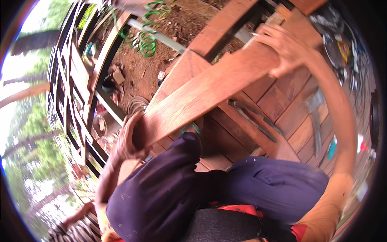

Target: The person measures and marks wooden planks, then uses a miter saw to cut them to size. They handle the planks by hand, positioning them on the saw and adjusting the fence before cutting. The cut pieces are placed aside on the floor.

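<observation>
Left hand (128, 139): nearer the body, fingers curled in a grip; left forearm (108, 175): bare, rising from the lower left; right hand (287, 50): farther forward, back of hand showing, fingers bent in a grip, thumb set apart from them; right forearm (340, 107): bare, reaching well forward; legs (151, 193): both bent, knees parted.

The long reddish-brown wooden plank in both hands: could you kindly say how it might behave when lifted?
The reddish-brown wooden plank shows no sag, so it is probably stiff. Being long, it may tip if lifted by one end; the left hand and right hand hold near opposite ends.
</observation>
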`<state>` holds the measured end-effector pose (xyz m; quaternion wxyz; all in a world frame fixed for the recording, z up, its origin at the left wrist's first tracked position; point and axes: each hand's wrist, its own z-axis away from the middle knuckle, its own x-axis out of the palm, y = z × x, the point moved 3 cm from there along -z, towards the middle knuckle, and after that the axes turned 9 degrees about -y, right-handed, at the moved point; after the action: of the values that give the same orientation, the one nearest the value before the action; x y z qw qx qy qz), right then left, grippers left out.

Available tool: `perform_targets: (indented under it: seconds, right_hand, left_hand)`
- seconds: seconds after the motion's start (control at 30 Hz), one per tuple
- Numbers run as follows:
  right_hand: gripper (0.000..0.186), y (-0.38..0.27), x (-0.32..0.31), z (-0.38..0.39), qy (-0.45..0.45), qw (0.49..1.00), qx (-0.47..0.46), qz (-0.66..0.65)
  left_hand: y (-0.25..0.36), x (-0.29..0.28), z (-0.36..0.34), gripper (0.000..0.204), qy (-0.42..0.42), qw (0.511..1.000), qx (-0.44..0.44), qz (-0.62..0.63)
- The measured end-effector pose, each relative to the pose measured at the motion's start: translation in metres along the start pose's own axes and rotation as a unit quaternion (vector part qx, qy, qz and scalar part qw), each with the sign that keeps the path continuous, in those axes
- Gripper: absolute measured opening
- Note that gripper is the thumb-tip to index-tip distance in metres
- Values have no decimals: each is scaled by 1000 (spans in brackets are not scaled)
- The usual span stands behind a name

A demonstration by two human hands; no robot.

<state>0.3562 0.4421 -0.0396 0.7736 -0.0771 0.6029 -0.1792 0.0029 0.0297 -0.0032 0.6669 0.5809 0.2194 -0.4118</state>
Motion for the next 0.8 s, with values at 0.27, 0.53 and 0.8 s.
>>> perform_targets:
  seconds: [0.27,0.53,0.8]
  right_hand:
    - [98,9,14,69,-12,991,130,-43]
    - [100,7,51,97,93,980,165,60]
    - [108,-5,63,75,77,980,116,140]
  left_hand:
    - [-29,-8,-94,98,-110,991,46,68]
    - [-29,16,-131,96,-58,993,29,-95]
    - [-15,41,-87,94,26,994,-49,-94]
